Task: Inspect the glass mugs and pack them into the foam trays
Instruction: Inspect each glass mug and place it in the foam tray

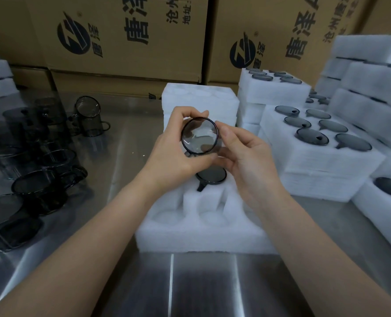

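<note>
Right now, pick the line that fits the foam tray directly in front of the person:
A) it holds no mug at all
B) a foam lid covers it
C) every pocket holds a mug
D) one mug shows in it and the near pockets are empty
D: one packed mug sits in the foam tray, its two near pockets show bare foam, and the left hand and right hand hold the held mug above it.

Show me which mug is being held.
The smoky glass mug held between left hand and right hand above the front foam tray; the others rest on the table or in other trays.
</note>
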The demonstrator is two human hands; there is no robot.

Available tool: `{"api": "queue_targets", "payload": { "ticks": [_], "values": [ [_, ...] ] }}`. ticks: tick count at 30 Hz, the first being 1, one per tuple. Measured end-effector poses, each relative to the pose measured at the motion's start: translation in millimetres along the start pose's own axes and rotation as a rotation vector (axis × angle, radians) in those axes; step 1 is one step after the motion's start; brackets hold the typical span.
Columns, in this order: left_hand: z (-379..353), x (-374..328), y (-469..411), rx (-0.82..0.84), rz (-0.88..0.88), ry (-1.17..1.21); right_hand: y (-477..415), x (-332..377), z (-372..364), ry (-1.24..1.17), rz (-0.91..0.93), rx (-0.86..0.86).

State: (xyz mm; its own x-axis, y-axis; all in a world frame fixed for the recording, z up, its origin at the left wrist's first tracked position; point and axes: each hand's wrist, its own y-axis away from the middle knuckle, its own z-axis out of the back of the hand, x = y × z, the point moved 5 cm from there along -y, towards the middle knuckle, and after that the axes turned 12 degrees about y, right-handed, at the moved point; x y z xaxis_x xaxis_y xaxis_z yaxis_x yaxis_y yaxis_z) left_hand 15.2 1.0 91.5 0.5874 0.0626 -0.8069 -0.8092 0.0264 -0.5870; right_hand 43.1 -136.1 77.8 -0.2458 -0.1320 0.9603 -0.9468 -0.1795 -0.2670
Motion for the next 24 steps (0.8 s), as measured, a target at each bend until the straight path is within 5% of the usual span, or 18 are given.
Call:
{"api": "queue_targets", "payload": {
  "ticks": [11, 24],
  "values": [
    [2, -1, 1, -0.068, -0.059, 0.11, -3, -1, -9, -0.051, -0.093, 0.207],
    [-1, 5, -2, 0.022, -0.023, -0.034, 3, 13, -2, 0.23, 0.195, 0.003]
  ]
}}
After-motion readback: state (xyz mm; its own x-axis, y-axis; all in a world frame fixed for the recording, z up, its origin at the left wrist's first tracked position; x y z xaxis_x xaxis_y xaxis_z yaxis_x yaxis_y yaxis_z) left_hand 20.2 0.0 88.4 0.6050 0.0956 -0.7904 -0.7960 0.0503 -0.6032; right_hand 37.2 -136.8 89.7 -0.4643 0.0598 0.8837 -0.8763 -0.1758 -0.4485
